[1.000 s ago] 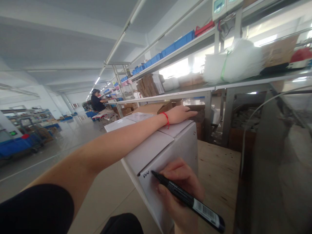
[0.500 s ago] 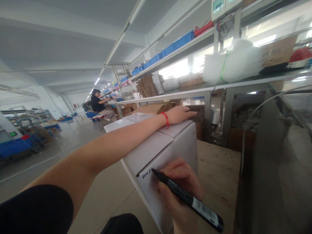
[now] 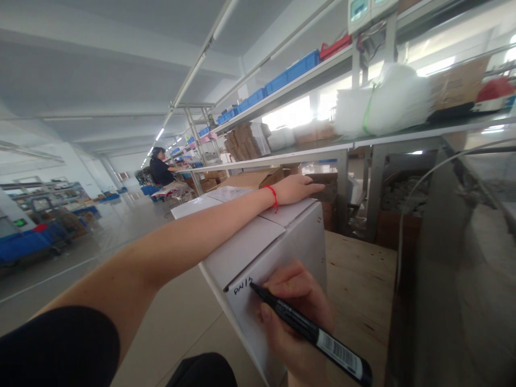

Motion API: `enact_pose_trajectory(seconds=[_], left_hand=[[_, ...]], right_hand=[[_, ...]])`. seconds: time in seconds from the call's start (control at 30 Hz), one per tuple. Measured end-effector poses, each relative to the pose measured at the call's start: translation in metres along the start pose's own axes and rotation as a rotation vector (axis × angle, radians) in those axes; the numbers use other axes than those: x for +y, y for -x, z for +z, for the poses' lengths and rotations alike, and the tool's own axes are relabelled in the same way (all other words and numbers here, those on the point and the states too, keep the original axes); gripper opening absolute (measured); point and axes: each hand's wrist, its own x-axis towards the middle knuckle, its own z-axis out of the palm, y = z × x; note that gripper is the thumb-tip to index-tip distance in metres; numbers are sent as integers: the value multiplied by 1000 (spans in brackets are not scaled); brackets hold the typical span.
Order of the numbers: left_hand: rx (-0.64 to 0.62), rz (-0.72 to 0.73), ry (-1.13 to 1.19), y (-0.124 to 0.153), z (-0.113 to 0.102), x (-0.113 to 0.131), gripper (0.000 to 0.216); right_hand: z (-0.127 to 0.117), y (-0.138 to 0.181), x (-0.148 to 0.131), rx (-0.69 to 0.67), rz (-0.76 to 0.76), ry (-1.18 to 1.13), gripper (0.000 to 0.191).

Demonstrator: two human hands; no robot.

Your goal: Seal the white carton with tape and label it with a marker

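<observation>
A white cardboard box [image 3: 258, 244] stands in front of me, its top flaps folded down. My left hand [image 3: 296, 190], with a red cord at the wrist, lies flat on the far part of the box top, fingers stretched to the right. In my right hand [image 3: 300, 301] is a black marker pen [image 3: 310, 328], pinched between thumb and fingers. The marker's tip touches the side face of the box near its upper left corner. Black handwriting [image 3: 243, 286] reading roughly "DN15" ends at the tip.
Under and right of the box is a plywood board [image 3: 358, 279]. A workbench [image 3: 282, 156] behind carries white foam sheets [image 3: 379, 102] and stacked cardboard [image 3: 244, 141]; blue bins [image 3: 294, 72] line the shelf above. Another person [image 3: 162, 171] sits farther back, left.
The marker tip has added another character after the slanted stroke. My left hand stays in place on the box. The seated person's arm has lowered slightly.
</observation>
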Motion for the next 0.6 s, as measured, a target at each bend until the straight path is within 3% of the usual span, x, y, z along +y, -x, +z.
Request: enact_pose_trajectory(seconds=[0.47,0.6], left_hand=[[2,-10,-16,-1,0,1,45],[7,-4,-15,-1,0,0,45]], right_hand=[[-2,6,4,54,117,-160,11],[-2,7,3,25,98,-107,14]])
